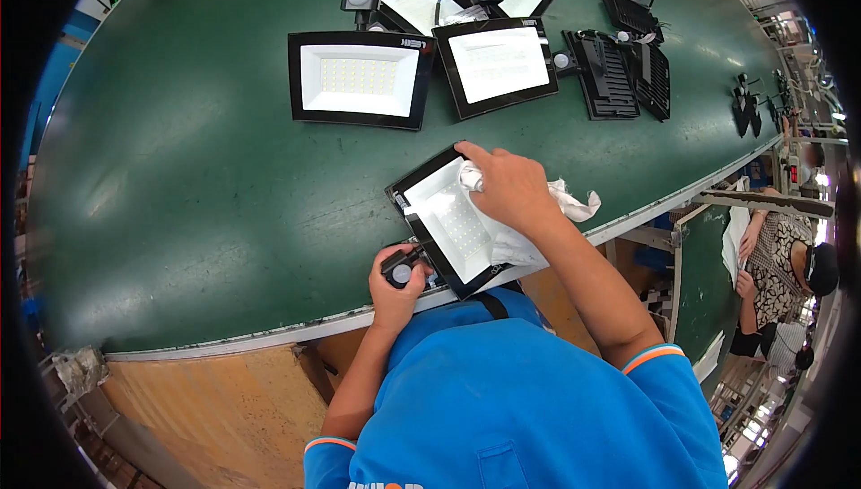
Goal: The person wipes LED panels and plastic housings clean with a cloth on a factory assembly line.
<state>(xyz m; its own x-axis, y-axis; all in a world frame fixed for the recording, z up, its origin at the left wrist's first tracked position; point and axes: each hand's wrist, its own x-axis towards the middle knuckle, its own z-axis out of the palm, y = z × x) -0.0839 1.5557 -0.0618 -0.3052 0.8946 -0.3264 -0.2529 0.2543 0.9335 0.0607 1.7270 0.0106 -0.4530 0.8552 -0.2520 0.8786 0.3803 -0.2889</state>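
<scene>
A black-framed LED floodlight [448, 211] lies tilted at the near edge of the green table, its white inner panel facing up. My left hand [395, 296] is wrapped around the motion sensor [401, 271] on the floodlight's side. My right hand [516, 189] presses a white cloth [574, 202] against the far right part of the floodlight, with the index finger stretched to the frame's corner. Part of the cloth hangs over the panel under my wrist.
Finished-looking floodlights [359, 81] with sensors lie face up at the back, some overlapping. Several black floodlights [605, 77] rest with finned backs up at the right. The green table [197, 193] has a metal edge. Another person [780, 256] works at a bench to the right.
</scene>
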